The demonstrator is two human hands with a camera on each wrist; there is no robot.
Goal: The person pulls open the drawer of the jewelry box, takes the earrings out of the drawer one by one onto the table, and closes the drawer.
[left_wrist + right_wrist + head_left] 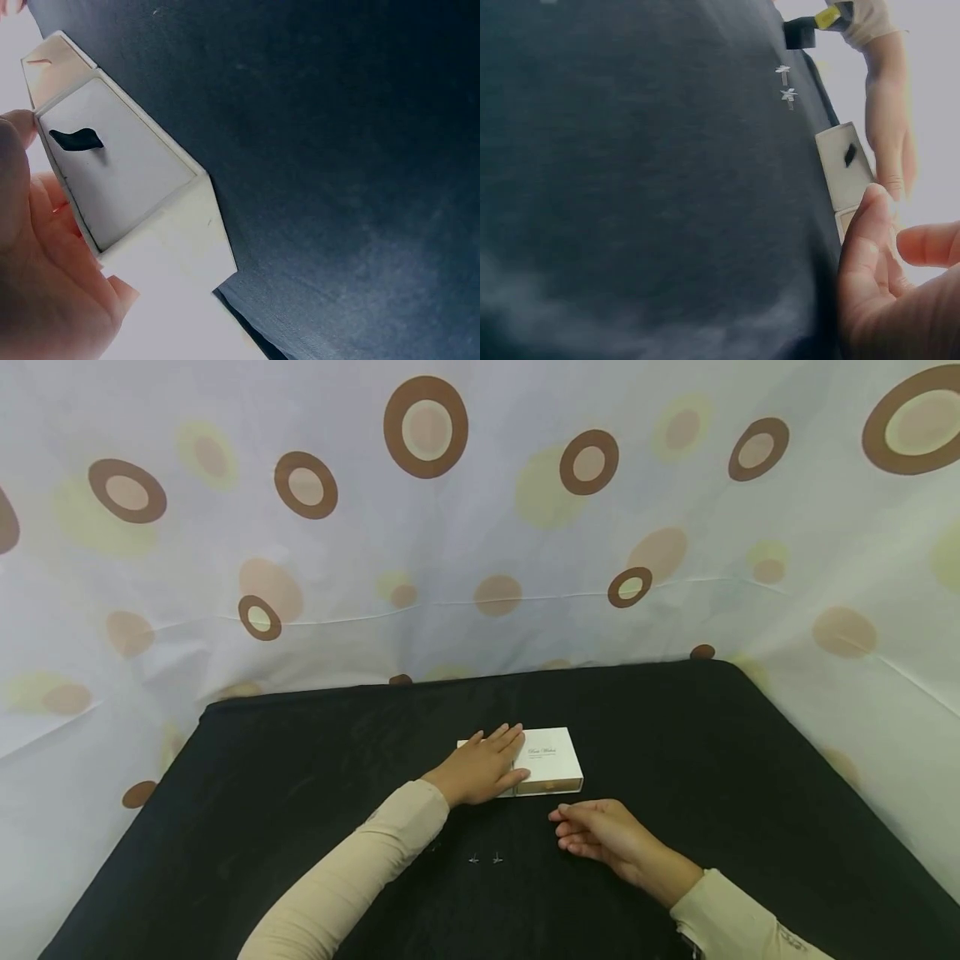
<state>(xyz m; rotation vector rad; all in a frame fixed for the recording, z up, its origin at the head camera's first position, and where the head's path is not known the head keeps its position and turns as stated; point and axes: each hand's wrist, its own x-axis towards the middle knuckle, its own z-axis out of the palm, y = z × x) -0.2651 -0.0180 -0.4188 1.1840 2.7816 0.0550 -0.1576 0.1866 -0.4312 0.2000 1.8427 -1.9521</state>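
Observation:
Two small white drawer boxes stand side by side on the black cloth. My left hand [486, 768] rests flat over the left one, fingers reaching the edge of the right box [553, 753], which has printed lettering and a tan front. In the left wrist view the left box [120, 169] shows a pale front with a black ribbon pull [76, 139]. My right hand [603, 837] hovers in front of the right box, fingers loosely bent, nothing between thumb and fingertips. Nearer me lie two small silvery pieces with star-like tops [788, 95].
Black cloth [300, 793] covers the table. Behind it and along both sides hangs a pale curtain [450, 543] printed with brown, peach and yellow circles. A black device with a yellow part [826, 18] is strapped at the left wrist.

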